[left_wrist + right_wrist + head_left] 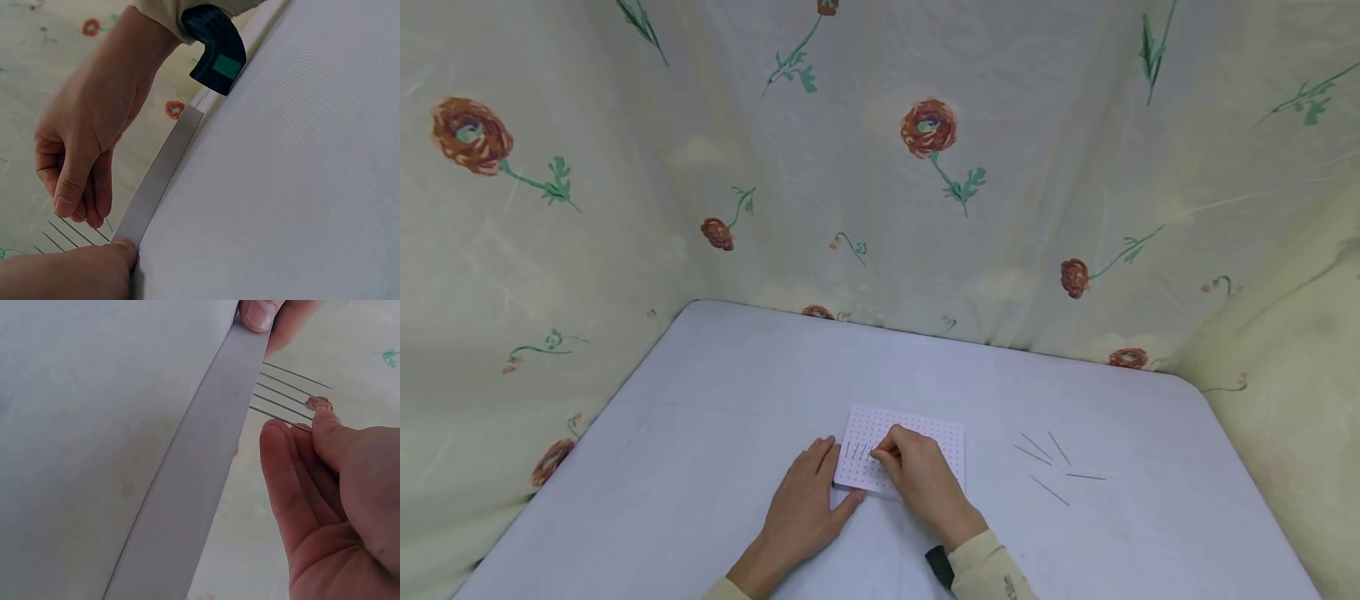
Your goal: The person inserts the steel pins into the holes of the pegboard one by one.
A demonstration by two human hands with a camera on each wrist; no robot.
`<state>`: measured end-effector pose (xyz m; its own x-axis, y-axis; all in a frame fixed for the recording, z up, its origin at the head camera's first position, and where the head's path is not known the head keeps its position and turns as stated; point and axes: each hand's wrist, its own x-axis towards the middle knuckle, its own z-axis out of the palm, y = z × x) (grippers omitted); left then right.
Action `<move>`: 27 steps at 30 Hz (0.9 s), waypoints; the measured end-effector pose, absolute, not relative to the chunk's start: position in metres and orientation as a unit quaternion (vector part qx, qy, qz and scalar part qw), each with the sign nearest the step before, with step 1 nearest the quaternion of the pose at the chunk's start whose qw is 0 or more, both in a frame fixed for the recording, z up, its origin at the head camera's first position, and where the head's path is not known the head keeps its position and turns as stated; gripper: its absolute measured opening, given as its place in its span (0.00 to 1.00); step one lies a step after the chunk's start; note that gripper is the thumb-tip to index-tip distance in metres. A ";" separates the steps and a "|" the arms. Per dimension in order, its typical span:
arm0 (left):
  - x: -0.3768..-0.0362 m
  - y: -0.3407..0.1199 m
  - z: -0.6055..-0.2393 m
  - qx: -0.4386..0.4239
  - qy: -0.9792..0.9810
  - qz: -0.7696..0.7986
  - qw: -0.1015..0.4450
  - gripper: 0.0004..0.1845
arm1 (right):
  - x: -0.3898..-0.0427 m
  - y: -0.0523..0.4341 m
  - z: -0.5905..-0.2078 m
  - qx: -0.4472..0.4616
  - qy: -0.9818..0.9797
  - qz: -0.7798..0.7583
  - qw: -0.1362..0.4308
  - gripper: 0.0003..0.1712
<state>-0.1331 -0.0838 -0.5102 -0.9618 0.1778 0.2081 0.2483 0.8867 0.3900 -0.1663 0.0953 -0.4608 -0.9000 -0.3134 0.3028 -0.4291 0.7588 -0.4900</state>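
A white perforated board (938, 429) lies on the table, with several thin metal rods (854, 451) standing in a row of holes near its left side. My right hand (927, 482) pinches one thin metal rod (275, 416) between thumb and fingertips; its lower end meets the board at the end of that row. My left hand (802, 507) rests at the board's front left corner, fingers stretched along the left side and thumb against the front edge. In the right wrist view, the board's side wall hides the holes.
On the white table (715, 392), right of the board, several loose metal rods (1049, 490) lie scattered. A dark band (939, 567) sits at my right wrist. A flowered curtain (865, 167) hangs behind and beside the table.
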 end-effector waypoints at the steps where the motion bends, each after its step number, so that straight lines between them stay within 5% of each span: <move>1: -0.133 -0.084 -0.511 -0.110 -0.968 -0.211 0.084 0.41 | -0.167 0.095 -0.461 0.199 -0.933 0.285 0.099 0.07; 27: -0.134 -0.082 -0.512 -0.107 -0.967 -0.218 0.074 0.41 | -0.170 0.112 -0.457 0.166 -0.935 0.310 0.043 0.10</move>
<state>-0.1341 -0.0818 -0.5125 -0.9662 0.1741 0.1903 0.2390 0.8818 0.4065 -0.1698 0.1120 -0.4568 -0.9411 -0.2840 0.1837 -0.3375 0.7525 -0.5655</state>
